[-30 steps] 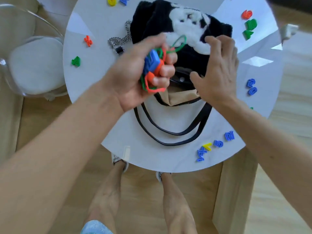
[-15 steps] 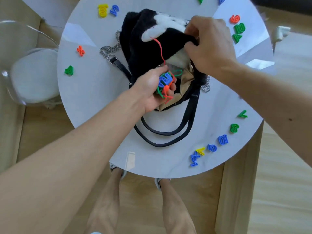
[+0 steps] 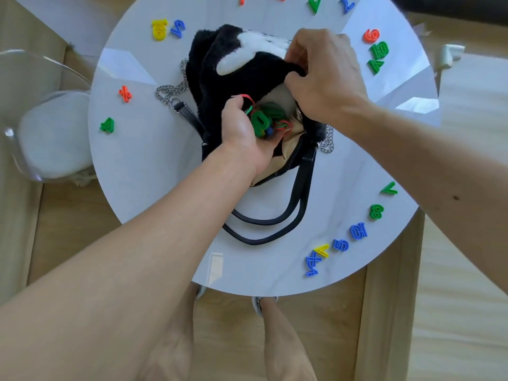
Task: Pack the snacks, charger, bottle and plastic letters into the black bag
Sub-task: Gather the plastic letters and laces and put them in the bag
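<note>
**A handful of plastic letters reaches the mouth of the bag**

The fingers of the left hand (image 3: 247, 133) are curled round a bunch of green, red and blue plastic letters (image 3: 263, 122) and grip them just inside the bag's opening, over the tan lining (image 3: 286, 96). The fingers of the right hand (image 3: 324, 75) pinch the fluffy upper edge of the black bag (image 3: 217, 70) and lift it, so the mouth gapes.

A second ago the left hand held this bunch above the bag and the right hand was spread open beside it, holding nothing. Since then the right hand has taken the edge and the left has gone down into the opening. The bunch is not yet let go; release looks like the next step.

The bag lies on a round white table (image 3: 165, 193) with its two black handles (image 3: 275, 224) trailing toward the person. About fifteen loose letters and numbers (image 3: 341, 244) lie scattered round the table's edge, so more handfuls are needed. No snacks, charger or bottle are in view; whether they are already inside cannot be told.
</note>
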A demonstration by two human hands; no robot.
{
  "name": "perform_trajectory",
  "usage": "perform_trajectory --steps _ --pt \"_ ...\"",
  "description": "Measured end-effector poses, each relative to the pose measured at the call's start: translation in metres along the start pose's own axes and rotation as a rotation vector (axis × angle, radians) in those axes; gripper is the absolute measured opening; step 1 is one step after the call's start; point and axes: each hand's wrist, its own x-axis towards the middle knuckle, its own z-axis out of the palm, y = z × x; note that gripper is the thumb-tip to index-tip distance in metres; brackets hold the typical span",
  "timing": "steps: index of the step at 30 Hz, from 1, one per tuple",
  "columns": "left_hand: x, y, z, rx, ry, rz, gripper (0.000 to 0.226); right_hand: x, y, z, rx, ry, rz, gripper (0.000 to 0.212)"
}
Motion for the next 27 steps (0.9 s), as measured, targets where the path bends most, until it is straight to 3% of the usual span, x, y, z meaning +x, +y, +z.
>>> perform_trajectory --steps 5,10,15,18,23,27 --pt "-0.011 0.003 -0.004 -0.004 -0.083 -0.006 0.064 -0.002 0.005 0.000 -0.007 0.008 0.004 0.028" --pt "-0.025 0.004 0.001 0.152 -0.089 -0.014 0.053 -0.005 0.009 0.003 -0.027 0.020 0.016 0.031" --pt "-0.033 0.001 -0.005 0.627 -0.036 0.035 0.044 -0.014 0.016 -0.002 0.065 -0.067 -0.012 0.028" --pt "-0.043 -0.003 -0.010 0.984 0.011 0.179 0.017 -0.028 0.035 -0.006 0.145 -0.044 -0.002 0.025" --pt "-0.061 -0.026 -0.024 1.152 -0.073 0.287 0.026 -0.067 0.105 -0.011 0.219 0.037 0.227 0.028" --pt "-0.063 -0.079 -0.053 1.448 -0.219 0.220 0.015 -0.106 0.167 -0.012 0.218 -0.006 0.506 0.035"
